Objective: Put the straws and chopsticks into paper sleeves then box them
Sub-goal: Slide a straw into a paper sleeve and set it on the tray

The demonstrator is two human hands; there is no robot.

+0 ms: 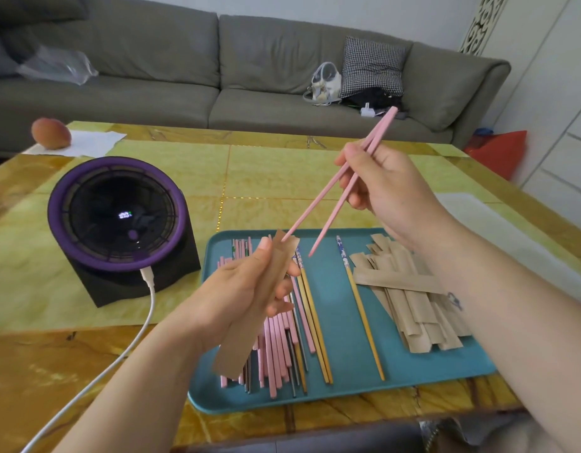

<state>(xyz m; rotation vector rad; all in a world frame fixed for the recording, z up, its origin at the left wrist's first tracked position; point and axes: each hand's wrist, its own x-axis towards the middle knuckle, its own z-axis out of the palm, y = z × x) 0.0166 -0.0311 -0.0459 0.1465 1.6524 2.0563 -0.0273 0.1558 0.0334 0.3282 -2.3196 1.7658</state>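
Above the teal tray (339, 338), the left hand (246, 295) grips a brown paper sleeve (237, 348). The thumb presses on the sleeve's front near its upper end and the fingers curl behind it. The sleeve slants, with its open mouth toward the far edge of the tray and its lower end hanging over the near left part.

The right hand (387, 188) is raised over the far right of the tray, its fingers clamped round a pair of pink chopsticks (382, 125). The thick ends sit together above the hand and the thin ends splay apart below it. One tip sits at the mouth of the sleeve. The other is off to the right of it, in the air above the tray.

On the left side of the tray lies a heap of loose chopsticks and straws (282, 348), pink, yellow and metal. A pile of empty sleeves (410, 299) lies on the right side, and a single yellow chopstick (364, 318) lies between the two.

The tray rests on the yellow tabletop (266, 178). Left of the tray stands a purple-rimmed fan (117, 214) with a white cable (145, 322) plugged in.
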